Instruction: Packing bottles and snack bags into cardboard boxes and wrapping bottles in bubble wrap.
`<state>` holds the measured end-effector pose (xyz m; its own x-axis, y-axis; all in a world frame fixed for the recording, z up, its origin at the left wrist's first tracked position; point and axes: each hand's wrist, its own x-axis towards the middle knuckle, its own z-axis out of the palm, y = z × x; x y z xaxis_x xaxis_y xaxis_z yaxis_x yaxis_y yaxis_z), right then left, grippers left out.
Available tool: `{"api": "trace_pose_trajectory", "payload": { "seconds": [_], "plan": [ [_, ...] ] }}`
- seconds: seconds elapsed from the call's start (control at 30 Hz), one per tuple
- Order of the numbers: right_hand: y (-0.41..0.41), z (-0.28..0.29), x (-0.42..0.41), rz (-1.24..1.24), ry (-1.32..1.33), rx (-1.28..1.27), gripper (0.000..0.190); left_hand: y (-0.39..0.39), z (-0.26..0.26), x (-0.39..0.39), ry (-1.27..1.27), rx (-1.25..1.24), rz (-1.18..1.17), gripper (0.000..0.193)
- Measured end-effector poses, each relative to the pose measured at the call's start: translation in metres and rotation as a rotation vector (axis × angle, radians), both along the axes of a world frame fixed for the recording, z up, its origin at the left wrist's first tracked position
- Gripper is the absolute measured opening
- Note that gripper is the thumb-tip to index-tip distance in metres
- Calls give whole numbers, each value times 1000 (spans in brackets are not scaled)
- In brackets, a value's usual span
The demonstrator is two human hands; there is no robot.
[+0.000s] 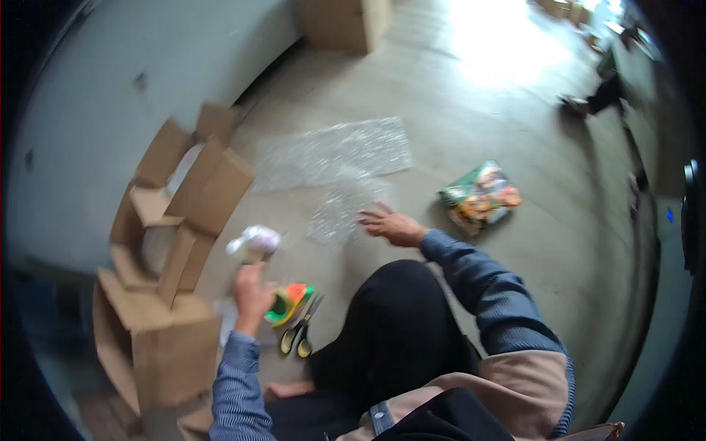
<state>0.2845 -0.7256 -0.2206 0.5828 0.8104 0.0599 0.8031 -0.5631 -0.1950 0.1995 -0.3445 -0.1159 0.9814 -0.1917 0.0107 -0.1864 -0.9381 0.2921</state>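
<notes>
My left hand (253,292) grips a small white and lilac item (256,242); motion blur hides what kind it is. Just right of that hand, a tape roll (288,306) in green, yellow and orange lies on the floor, beside scissors (300,333) with black and yellow handles. My right hand (394,226) is stretched out, fingers apart, over the right edge of a crumpled piece of bubble wrap (342,209). Whether it touches the wrap I cannot tell. Beyond it a larger sheet of bubble wrap (336,151) is spread flat.
Open cardboard boxes (176,353) line the left side, by a pale wall (165,60). A colourful printed bag (482,198) lies on the concrete floor to the right. Another carton (336,25) stands at the back. A person's leg and shoe (587,105) show at upper right.
</notes>
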Motion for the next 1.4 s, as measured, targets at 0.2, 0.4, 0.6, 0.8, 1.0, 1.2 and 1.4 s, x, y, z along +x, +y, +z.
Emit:
{"api": "trace_pose_trajectory", "payload": {
  "seconds": [0.2, 0.4, 0.6, 0.8, 1.0, 1.2, 1.4],
  "plan": [
    [34, -25, -29, 29, -104, 239, 31, 49, -20, 64, 4, 180, 229, 62],
    [13, -56, -69, 9, 19, 358, 37, 31, -32, 70, -120, 9, 223, 27],
    [15, -92, -56, -70, 260, 645, 33, 37, -53, 69, -358, -427, 173, 28],
    [27, -63, -75, -186, -168, 344, 37, -44, -46, 43, 194, -1468, 460, 29],
    [20, -66, -82, -194, -89, 306, 33, -84, -85, 40, 379, -1382, 283, 28],
    [26, -70, -86, -342, -185, 342, 26, -83, -111, 42, 494, -1303, 256, 26],
    [26, -72, -81, -389, -178, 342, 28, -79, -127, 50, 559, -1285, 267, 25]
  ]
}}
